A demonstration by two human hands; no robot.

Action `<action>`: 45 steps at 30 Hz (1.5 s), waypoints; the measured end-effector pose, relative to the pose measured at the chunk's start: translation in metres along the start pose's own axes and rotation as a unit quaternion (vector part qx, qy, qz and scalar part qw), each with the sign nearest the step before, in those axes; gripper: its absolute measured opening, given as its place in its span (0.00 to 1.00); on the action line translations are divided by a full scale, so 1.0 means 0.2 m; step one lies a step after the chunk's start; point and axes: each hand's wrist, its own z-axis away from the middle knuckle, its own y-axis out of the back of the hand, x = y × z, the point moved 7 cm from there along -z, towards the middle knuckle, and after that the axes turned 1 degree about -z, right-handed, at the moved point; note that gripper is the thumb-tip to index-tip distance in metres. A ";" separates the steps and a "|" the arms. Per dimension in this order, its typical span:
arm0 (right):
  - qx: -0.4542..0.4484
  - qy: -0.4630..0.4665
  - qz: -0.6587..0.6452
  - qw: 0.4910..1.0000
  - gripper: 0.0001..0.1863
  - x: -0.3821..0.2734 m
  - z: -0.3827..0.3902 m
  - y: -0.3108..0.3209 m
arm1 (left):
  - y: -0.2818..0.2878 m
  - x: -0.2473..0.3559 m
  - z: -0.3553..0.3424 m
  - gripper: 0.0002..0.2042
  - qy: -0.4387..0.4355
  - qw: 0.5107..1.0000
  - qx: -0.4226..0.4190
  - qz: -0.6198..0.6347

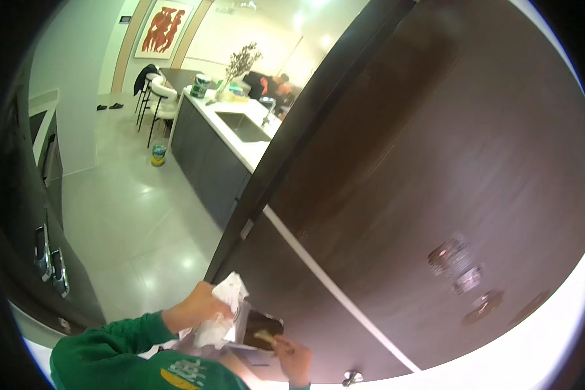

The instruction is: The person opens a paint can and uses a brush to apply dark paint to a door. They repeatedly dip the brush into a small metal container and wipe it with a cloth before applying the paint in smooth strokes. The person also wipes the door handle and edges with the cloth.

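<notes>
At the lower middle, my left hand (200,307) is closed on a crumpled white cloth or tissue (230,292). Beside it is a grey, box-like thing (238,324) with a dark brown face (261,325); how it is held or fixed I cannot make out. My right hand (294,359) pinches a small tan piece (264,336) against that dark face. The piece is too blurred to name. Green sleeves cover my arms.
A big dark brown panel (383,162) with a pale strip (338,292) fills the right side, bearing clear glass-like pieces (458,263). Left lie a tiled floor (143,221), a counter (231,140) with a sink (244,127), white chairs (164,104) and a small bucket (158,155).
</notes>
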 end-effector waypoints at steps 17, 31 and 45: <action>-0.273 0.163 0.181 0.931 0.09 0.19 -0.45 -0.83 | 0.02 0.12 0.01 0.11 -0.005 1.000 0.017 0.021; -0.340 0.204 0.036 0.917 0.12 0.36 -0.46 -1.03 | 0.05 0.03 -0.01 0.11 -0.024 0.999 0.006 0.020; -0.369 0.183 0.208 0.887 0.16 0.56 -0.46 -1.09 | 0.02 -0.06 -0.07 0.11 -0.036 0.997 -0.032 0.054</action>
